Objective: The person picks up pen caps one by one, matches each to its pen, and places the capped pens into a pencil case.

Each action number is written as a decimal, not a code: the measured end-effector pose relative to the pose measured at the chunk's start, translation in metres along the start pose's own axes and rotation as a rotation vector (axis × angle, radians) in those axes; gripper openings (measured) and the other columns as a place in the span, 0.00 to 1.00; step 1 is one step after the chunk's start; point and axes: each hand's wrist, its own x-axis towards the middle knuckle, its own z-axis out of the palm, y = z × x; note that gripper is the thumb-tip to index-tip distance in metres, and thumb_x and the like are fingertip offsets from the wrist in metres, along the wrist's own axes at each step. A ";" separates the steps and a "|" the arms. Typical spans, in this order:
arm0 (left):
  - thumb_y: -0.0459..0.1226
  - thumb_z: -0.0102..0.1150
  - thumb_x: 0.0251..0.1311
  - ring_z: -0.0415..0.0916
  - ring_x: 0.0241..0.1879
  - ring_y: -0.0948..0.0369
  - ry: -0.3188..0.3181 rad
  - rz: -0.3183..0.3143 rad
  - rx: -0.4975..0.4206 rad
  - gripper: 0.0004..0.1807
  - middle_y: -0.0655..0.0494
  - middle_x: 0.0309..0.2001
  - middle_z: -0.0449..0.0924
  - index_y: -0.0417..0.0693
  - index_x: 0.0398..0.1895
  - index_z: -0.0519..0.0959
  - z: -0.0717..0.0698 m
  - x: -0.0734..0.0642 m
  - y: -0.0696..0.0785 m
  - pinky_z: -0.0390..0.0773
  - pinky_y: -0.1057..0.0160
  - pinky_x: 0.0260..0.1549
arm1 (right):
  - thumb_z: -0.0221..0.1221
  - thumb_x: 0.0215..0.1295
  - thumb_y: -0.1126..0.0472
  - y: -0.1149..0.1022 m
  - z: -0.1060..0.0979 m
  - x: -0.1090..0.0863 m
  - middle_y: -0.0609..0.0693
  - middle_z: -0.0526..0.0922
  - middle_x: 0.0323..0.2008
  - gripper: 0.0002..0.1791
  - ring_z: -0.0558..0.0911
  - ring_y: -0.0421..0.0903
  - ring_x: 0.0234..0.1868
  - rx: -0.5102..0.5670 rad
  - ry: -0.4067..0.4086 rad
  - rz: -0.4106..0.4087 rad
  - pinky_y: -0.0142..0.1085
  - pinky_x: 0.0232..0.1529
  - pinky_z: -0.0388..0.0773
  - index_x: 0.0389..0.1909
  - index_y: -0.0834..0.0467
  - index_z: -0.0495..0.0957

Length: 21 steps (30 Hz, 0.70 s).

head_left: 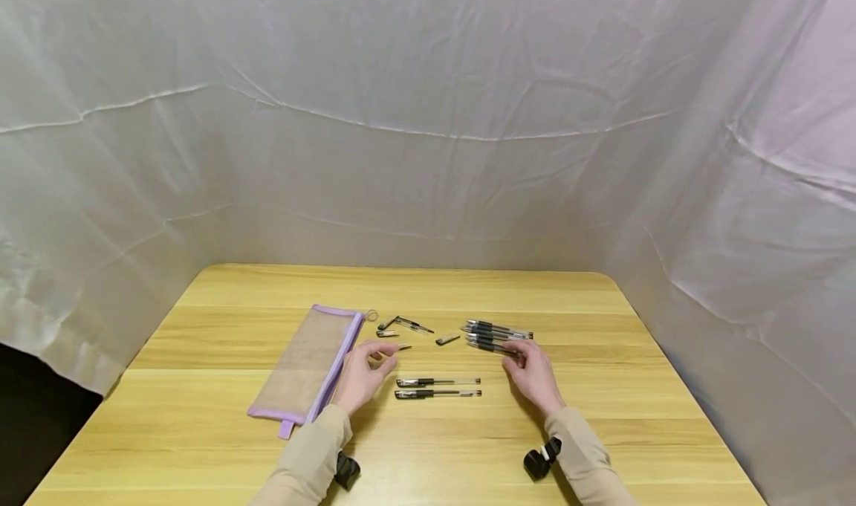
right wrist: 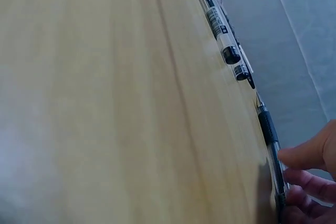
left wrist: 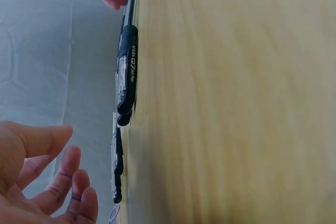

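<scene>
Two capped pens (head_left: 419,394) are laid side by side on the wooden table (head_left: 428,446), between the hands. The left hand (head_left: 362,380) is held with thumb and fingers parted, near loose caps (head_left: 447,339) and beside a lilac-edged pouch (head_left: 301,365). By the right hand (head_left: 533,378), the nearest of several uncapped pens (head_left: 491,333) is touched at its rear end; whether it is pinched cannot be told. Behind, the table is bordered by a pale curtain (head_left: 428,194).

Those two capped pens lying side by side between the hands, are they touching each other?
Apart: the head view shows a thin strip of tabletop between the farther pen and the nearer pen.
</scene>
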 end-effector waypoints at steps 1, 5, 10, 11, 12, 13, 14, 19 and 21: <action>0.29 0.66 0.59 0.80 0.40 0.54 -0.002 0.000 -0.002 0.10 0.49 0.41 0.87 0.44 0.44 0.87 0.000 0.000 0.000 0.80 0.58 0.41 | 0.66 0.59 0.70 0.000 0.000 0.001 0.60 0.84 0.45 0.13 0.79 0.49 0.38 -0.017 0.002 -0.011 0.38 0.43 0.77 0.46 0.63 0.85; 0.29 0.66 0.60 0.80 0.40 0.54 -0.007 0.006 -0.008 0.10 0.48 0.41 0.87 0.43 0.44 0.87 0.000 0.000 -0.001 0.80 0.59 0.41 | 0.64 0.57 0.73 0.000 -0.002 0.003 0.62 0.87 0.46 0.11 0.83 0.61 0.51 -0.073 -0.001 -0.025 0.55 0.57 0.78 0.42 0.63 0.86; 0.29 0.66 0.60 0.79 0.40 0.54 -0.009 0.009 -0.015 0.10 0.47 0.40 0.87 0.43 0.45 0.87 -0.001 -0.001 -0.001 0.80 0.59 0.41 | 0.64 0.57 0.73 0.000 -0.004 0.003 0.59 0.88 0.44 0.09 0.84 0.61 0.50 -0.129 -0.020 -0.004 0.56 0.54 0.79 0.37 0.59 0.87; 0.30 0.67 0.60 0.79 0.40 0.54 -0.010 0.009 -0.016 0.10 0.47 0.40 0.87 0.43 0.45 0.87 -0.001 -0.001 -0.001 0.80 0.59 0.41 | 0.64 0.57 0.72 0.001 -0.004 0.004 0.58 0.89 0.43 0.09 0.85 0.60 0.49 -0.137 -0.024 -0.008 0.56 0.53 0.79 0.36 0.58 0.87; 0.30 0.67 0.60 0.80 0.40 0.54 -0.010 0.010 -0.016 0.10 0.47 0.40 0.87 0.43 0.45 0.87 -0.001 -0.001 -0.001 0.80 0.60 0.41 | 0.64 0.57 0.72 0.001 -0.004 0.004 0.57 0.89 0.42 0.09 0.85 0.59 0.47 -0.142 -0.027 -0.014 0.55 0.52 0.79 0.35 0.58 0.87; 0.30 0.67 0.60 0.80 0.40 0.53 -0.011 0.007 -0.018 0.10 0.47 0.41 0.87 0.42 0.45 0.87 -0.001 -0.001 -0.001 0.80 0.60 0.41 | 0.65 0.57 0.72 0.002 -0.004 0.004 0.57 0.89 0.40 0.08 0.85 0.58 0.46 -0.146 -0.027 -0.023 0.55 0.51 0.79 0.35 0.58 0.87; 0.29 0.67 0.60 0.80 0.40 0.53 -0.011 0.009 -0.019 0.10 0.47 0.41 0.87 0.42 0.45 0.87 -0.001 -0.001 -0.002 0.80 0.60 0.41 | 0.65 0.57 0.72 0.002 -0.004 0.005 0.56 0.89 0.39 0.08 0.85 0.57 0.45 -0.145 -0.029 -0.032 0.54 0.50 0.80 0.34 0.57 0.87; 0.29 0.66 0.60 0.80 0.39 0.54 -0.010 0.001 -0.021 0.10 0.47 0.40 0.87 0.42 0.44 0.87 -0.002 -0.001 -0.002 0.79 0.63 0.40 | 0.66 0.56 0.72 0.006 -0.003 0.005 0.52 0.89 0.33 0.07 0.84 0.52 0.39 -0.148 -0.030 -0.086 0.51 0.48 0.78 0.31 0.57 0.87; 0.29 0.66 0.60 0.79 0.39 0.55 -0.009 -0.002 -0.020 0.10 0.47 0.40 0.87 0.42 0.44 0.87 -0.002 -0.001 -0.002 0.79 0.63 0.40 | 0.67 0.56 0.72 0.006 -0.002 0.005 0.51 0.89 0.32 0.07 0.83 0.51 0.38 -0.154 -0.031 -0.096 0.50 0.48 0.77 0.31 0.57 0.86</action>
